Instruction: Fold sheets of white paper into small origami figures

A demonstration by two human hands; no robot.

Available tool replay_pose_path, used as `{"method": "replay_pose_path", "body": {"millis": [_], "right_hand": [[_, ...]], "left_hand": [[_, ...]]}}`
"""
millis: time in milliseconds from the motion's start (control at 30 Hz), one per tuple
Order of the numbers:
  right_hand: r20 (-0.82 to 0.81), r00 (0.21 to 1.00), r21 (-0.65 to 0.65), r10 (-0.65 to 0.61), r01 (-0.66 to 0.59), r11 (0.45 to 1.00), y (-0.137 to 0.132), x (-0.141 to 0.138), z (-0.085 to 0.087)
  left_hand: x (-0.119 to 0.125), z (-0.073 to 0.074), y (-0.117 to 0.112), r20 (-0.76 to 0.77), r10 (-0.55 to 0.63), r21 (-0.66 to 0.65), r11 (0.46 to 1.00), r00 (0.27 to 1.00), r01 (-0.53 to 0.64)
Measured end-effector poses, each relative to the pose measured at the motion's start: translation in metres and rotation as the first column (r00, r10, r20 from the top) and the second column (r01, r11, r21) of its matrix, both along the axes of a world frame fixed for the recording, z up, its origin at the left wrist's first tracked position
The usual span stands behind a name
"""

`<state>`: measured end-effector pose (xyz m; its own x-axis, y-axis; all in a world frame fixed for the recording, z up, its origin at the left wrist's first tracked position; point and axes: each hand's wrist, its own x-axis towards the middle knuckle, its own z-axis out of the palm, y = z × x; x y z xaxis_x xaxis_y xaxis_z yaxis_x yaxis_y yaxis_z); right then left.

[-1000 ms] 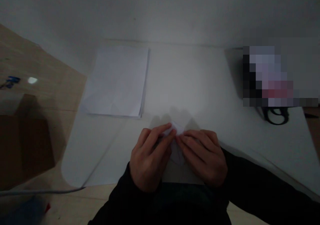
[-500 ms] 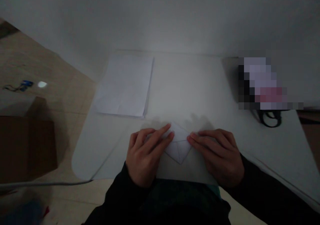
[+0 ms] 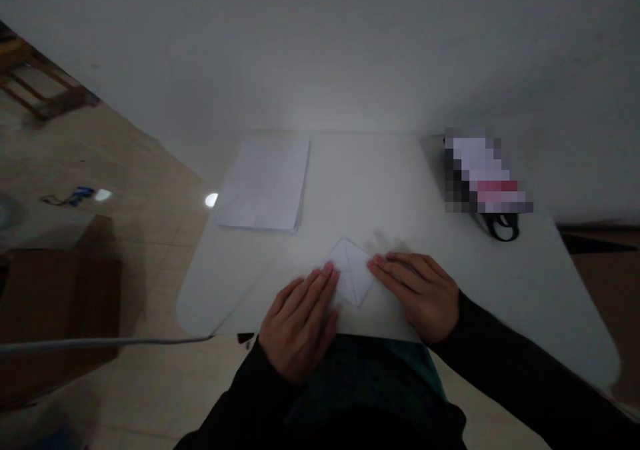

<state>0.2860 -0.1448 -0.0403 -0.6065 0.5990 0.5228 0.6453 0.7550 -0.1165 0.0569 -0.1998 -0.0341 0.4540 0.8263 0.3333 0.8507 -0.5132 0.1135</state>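
A small white sheet of folded paper (image 3: pixel 354 278) lies on the table between my hands, shaped like a diamond, with crease lines crossing near its middle. My left hand (image 3: pixel 303 317) rests at its left corner with fingers stretched out side by side and fingertips on the edge. The left thumb is held apart, off the paper. At the right corner, my right hand (image 3: pixel 420 293) has its fingertips bunched together on the paper's edge. Its thumb is mostly hidden.
A stack of white paper (image 3: pixel 265 183) lies at the table's back left. At the back right stands a blurred-out object (image 3: pixel 485 170) with a black loop (image 3: pixel 504 229). A cable (image 3: pixel 115 341) runs past the left edge, above cardboard boxes (image 3: pixel 95 290). A wall (image 3: pixel 325 50) backs the table (image 3: pixel 365 183).
My left thumb has come off the paper, and the left fingers have slid down to its left corner. More creases now show on the upper half. The camera view has shifted slightly.
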Motion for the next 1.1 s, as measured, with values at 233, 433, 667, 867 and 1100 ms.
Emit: {"method": "replay_pose_path", "body": {"millis": [233, 433, 667, 867, 1100], "right_hand": [[0.156, 0.977, -0.038, -0.142, 0.15, 0.988, -0.028, -0.013, 0.002], [0.179, 0.972, 0.015, -0.151, 0.151, 0.988, -0.07, -0.029, -0.013], [-0.097, 0.912, 0.213, -0.398, 0.409, 0.887, -0.084, -0.057, -0.022], [-0.293, 0.921, 0.102, -0.257, 0.297, 0.949, -0.077, -0.059, 0.008], [-0.644, 0.523, -0.704, -0.558, -0.12, 0.7, -0.055, -0.051, 0.046]], "left_hand": [[-0.007, 0.003, -0.007, 0.061, -0.017, 0.102, 0.995, 0.998, 0.011], [-0.011, -0.003, -0.029, 0.108, -0.098, 0.221, 0.973, 0.989, 0.072], [-0.008, -0.005, -0.033, 0.167, -0.151, 0.292, 0.951, 0.974, 0.097], [-0.008, 0.003, -0.016, 0.415, -0.149, 0.144, 0.985, 0.897, 0.097], [0.035, 0.026, 0.002, 0.928, 0.266, -0.322, 0.925, 0.263, 0.201]]}}
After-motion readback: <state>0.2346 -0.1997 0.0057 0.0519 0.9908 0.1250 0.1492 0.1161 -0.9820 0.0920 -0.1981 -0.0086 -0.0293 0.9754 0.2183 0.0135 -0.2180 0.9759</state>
